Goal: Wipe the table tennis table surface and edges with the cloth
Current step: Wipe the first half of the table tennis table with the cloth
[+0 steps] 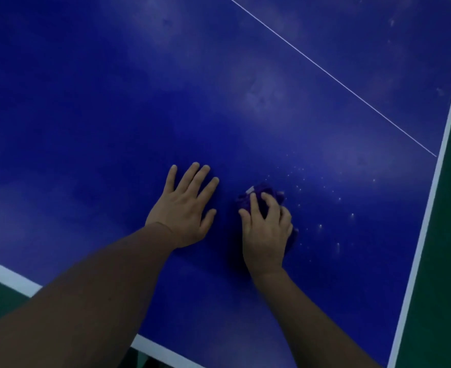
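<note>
Purple cloth (263, 193) bunched on the blue bench (113, 102), under the right hand (267, 232). Fingers (268, 201) of that hand curled over the top of the bunch, gripping it; folds showing past the fingertips and at the outer side of the palm. Left hand (184, 211) just beside it, flat on the surface, fingers straight and spread, apart from the cloth. Pale specks (320, 227) scattered right of the cloth, toward the white edge stripe (428, 208). Thin white centre line (333, 75) farther up.

Smooth matt blue table (113, 102); crumpled soft purple cloth (261, 192).
</note>
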